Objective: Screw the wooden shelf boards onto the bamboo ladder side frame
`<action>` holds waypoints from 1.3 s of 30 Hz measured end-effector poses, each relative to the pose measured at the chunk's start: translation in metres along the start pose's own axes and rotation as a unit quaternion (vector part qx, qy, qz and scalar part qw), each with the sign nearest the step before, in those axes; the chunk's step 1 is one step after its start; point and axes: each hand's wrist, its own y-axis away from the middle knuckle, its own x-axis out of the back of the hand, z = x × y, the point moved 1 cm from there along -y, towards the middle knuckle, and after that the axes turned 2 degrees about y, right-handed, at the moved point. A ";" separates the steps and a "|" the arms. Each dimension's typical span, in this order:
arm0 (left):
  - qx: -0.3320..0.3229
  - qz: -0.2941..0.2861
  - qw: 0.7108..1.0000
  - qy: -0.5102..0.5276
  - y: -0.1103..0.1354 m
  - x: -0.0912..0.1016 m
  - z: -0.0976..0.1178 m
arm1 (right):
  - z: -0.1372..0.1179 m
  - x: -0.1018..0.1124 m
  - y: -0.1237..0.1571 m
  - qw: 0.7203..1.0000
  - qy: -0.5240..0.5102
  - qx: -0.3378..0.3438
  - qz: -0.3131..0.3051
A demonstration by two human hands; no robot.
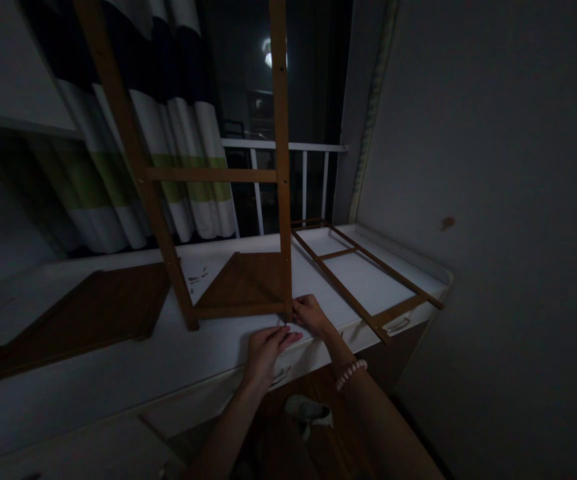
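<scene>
Wooden frame (pixel 213 175), stood upright on the white counter (pixel 228 343).
Met near the counter's front edge by right hand (pixel 311 315) and left hand (pixel 264 348); couldn't tell either grip; probably needed firm bracing against wobble.

The room is dim. Beneath and around the right hand (pixel 309 315) runs a long white counter (pixel 178 357), with a drawer handle (pixel 282 375) in its front below and left of that hand and another handle (pixel 398 325) further right. Well beyond the hand, a dark window (pixel 238 73) reflects a bright light (pixel 268 53) behind a white railing (pixel 313 147). Left of it hangs a curtain (pixel 191 127) banded navy, white and green. A plain grey wall (pixel 508 200) with one brownish mark (pixel 448 223) rises to the hand's right; below lies brown flooring (pixel 318 385).
</scene>
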 end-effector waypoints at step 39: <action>-0.162 -0.046 0.915 -0.366 -0.003 -0.006 0.007 | -0.010 -0.003 0.006 1.000 0.009 -0.001 0.005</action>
